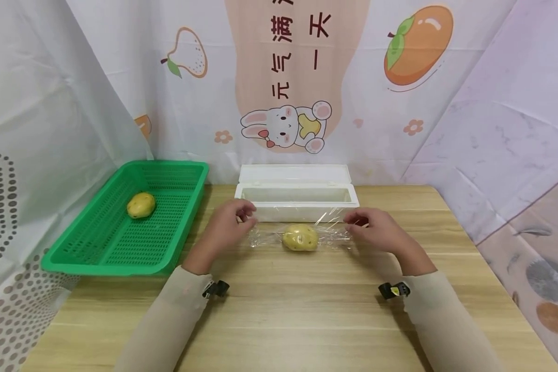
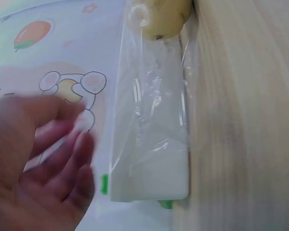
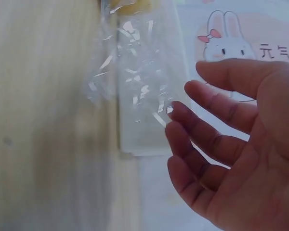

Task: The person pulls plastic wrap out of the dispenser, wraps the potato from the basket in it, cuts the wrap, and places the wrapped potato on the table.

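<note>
The film (image 1: 332,236) is glossy, creased plastic; the box (image 1: 279,213), smooth plastic; the basket (image 1: 107,269), perforated plastic. The tabletop (image 1: 297,310) shows smooth wood grain. The sleeves (image 1: 167,320) are matt cloth.

My head feed comes through bright and evenly lit, with soft shadows under the sleeves (image 1: 446,320) on the worktop (image 1: 302,320), in front of the white box (image 1: 302,213). Just before that box, the plastic film (image 1: 332,236) throws small, hard glints, and a pale highlight sits on the potato (image 1: 300,243). Both wrist feeds reach me hazier and softer. In the left one, the left hand (image 2: 53,159) beside the box blurs at its fingertips; in the right, a dim, soft-edged shadow darkens the smudged wood grain before the box.
</note>
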### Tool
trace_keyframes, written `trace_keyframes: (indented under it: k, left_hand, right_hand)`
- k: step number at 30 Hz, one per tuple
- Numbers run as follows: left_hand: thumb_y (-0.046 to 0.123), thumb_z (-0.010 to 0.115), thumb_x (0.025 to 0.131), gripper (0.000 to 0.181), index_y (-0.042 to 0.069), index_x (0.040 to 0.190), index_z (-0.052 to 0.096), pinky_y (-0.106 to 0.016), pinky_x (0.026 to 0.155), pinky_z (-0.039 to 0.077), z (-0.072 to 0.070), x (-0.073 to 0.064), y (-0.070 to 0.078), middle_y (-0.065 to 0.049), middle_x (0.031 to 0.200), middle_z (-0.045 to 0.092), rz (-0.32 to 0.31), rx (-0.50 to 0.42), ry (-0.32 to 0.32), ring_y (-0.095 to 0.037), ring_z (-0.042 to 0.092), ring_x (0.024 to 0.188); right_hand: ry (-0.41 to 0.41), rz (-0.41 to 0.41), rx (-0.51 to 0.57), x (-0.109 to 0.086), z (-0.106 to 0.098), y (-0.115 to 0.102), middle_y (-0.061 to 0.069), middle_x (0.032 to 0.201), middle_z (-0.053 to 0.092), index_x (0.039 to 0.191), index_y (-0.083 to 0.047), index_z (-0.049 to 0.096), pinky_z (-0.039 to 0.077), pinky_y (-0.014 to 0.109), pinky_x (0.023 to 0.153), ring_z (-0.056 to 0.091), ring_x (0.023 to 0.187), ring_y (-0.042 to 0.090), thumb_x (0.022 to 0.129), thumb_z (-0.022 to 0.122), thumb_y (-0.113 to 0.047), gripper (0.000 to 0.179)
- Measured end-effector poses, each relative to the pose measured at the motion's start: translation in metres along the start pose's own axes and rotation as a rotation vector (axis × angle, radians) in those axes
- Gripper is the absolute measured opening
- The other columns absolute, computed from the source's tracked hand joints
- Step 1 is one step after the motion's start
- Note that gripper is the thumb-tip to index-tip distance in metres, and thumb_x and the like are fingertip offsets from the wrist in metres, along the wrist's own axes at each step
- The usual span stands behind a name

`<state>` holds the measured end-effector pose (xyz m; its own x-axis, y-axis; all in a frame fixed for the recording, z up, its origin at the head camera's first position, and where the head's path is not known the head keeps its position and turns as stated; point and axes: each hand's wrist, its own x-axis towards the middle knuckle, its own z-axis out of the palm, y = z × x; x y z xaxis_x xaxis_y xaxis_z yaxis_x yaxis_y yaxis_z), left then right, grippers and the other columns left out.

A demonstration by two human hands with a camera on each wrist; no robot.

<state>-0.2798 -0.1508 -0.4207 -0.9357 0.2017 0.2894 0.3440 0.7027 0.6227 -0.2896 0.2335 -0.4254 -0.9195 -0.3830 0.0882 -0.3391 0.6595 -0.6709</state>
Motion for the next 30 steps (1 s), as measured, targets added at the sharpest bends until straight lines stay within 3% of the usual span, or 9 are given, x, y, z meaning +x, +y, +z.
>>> trace_keyframes:
  k: [3, 6, 11, 15, 18, 21, 24, 26, 30]
  left_hand:
    - [0.019, 0.078, 0.079, 0.037, 0.005, 0.108, 0.059, -0.033, 0.071, 0.049, 0.001, 0.002, -0.006, -0.007, 0.095, 0.058, -0.064, -0.046, 0.166, -0.019, 0.056, 0.082]
    - [0.025, 0.081, 0.076, 0.055, 0.005, 0.120, 0.054, -0.038, 0.077, 0.047, 0.003, 0.005, -0.014, -0.011, 0.108, 0.055, -0.133, -0.072, 0.248, -0.025, 0.053, 0.094]
    - [0.037, 0.083, 0.072, 0.082, 0.011, 0.138, 0.042, -0.043, 0.087, 0.050, 0.009, 0.009, -0.025, -0.011, 0.130, 0.047, -0.246, -0.187, 0.209, -0.029, 0.050, 0.114]
    - [0.042, 0.083, 0.071, 0.087, 0.012, 0.141, 0.040, -0.043, 0.089, 0.050, 0.013, 0.011, -0.035, -0.010, 0.134, 0.048, -0.326, -0.287, 0.174, -0.028, 0.051, 0.117]
    - [0.041, 0.082, 0.072, 0.087, 0.012, 0.142, 0.040, -0.041, 0.093, 0.049, 0.015, 0.013, -0.045, -0.009, 0.134, 0.051, -0.348, -0.369, 0.177, -0.027, 0.052, 0.117]
    - [0.039, 0.082, 0.073, 0.086, 0.012, 0.143, 0.040, -0.038, 0.094, 0.048, 0.017, 0.015, -0.054, -0.009, 0.132, 0.054, -0.342, -0.433, 0.187, -0.025, 0.054, 0.115]
    - [0.036, 0.081, 0.075, 0.079, 0.012, 0.141, 0.045, -0.033, 0.088, 0.052, 0.019, 0.015, -0.058, -0.012, 0.127, 0.059, -0.290, -0.461, 0.204, -0.027, 0.059, 0.110]
    - [0.028, 0.079, 0.078, 0.070, 0.009, 0.138, 0.048, -0.030, 0.081, 0.055, 0.015, 0.014, -0.051, -0.017, 0.124, 0.060, -0.263, -0.479, 0.204, -0.032, 0.061, 0.107]
    - [0.026, 0.077, 0.081, 0.058, 0.012, 0.133, 0.056, -0.028, 0.076, 0.056, 0.015, 0.015, -0.054, -0.017, 0.121, 0.061, -0.247, -0.465, 0.208, -0.032, 0.064, 0.103]
  right_hand:
    - [0.032, -0.022, -0.029, 0.001, -0.002, -0.011, -0.003, 0.091, 0.068, 0.102, -0.016, 0.069, 0.051, 0.032, 0.070, 0.063, 0.083, 0.017, 0.089, 0.066, -0.023, 0.015]
    - [0.055, -0.048, -0.039, 0.008, 0.000, -0.024, -0.005, 0.088, 0.067, 0.099, -0.018, 0.069, 0.051, 0.033, 0.069, 0.062, 0.080, 0.016, 0.089, 0.066, -0.023, 0.012]
    - [0.075, -0.074, -0.067, 0.028, 0.010, -0.043, -0.007, 0.085, 0.065, 0.095, -0.015, 0.070, 0.050, 0.033, 0.067, 0.059, 0.077, 0.013, 0.089, 0.066, -0.022, 0.010]
    - [0.048, -0.095, -0.057, 0.050, 0.022, -0.062, -0.006, 0.085, 0.064, 0.096, -0.014, 0.070, 0.050, 0.032, 0.066, 0.058, 0.077, 0.014, 0.090, 0.066, -0.024, 0.013]
    - [0.026, -0.101, -0.045, 0.067, 0.031, -0.078, -0.006, 0.086, 0.065, 0.096, -0.016, 0.070, 0.050, 0.032, 0.068, 0.058, 0.080, 0.014, 0.090, 0.065, -0.026, 0.012]
    - [0.014, -0.097, -0.044, 0.085, 0.040, -0.092, -0.008, 0.085, 0.065, 0.092, -0.021, 0.070, 0.049, 0.030, 0.069, 0.058, 0.079, 0.013, 0.090, 0.065, -0.029, 0.010]
    - [0.004, -0.092, -0.027, 0.102, 0.052, -0.103, -0.009, 0.082, 0.066, 0.088, -0.024, 0.070, 0.049, 0.030, 0.066, 0.057, 0.075, 0.013, 0.089, 0.066, -0.032, 0.009]
    - [-0.001, -0.083, -0.014, 0.113, 0.060, -0.109, -0.009, 0.080, 0.066, 0.086, -0.025, 0.071, 0.049, 0.030, 0.064, 0.057, 0.074, 0.013, 0.088, 0.067, -0.034, 0.010]
    - [-0.010, -0.057, -0.007, 0.128, 0.078, -0.122, -0.008, 0.079, 0.065, 0.084, -0.025, 0.072, 0.048, 0.029, 0.061, 0.056, 0.073, 0.014, 0.087, 0.069, -0.036, 0.012]
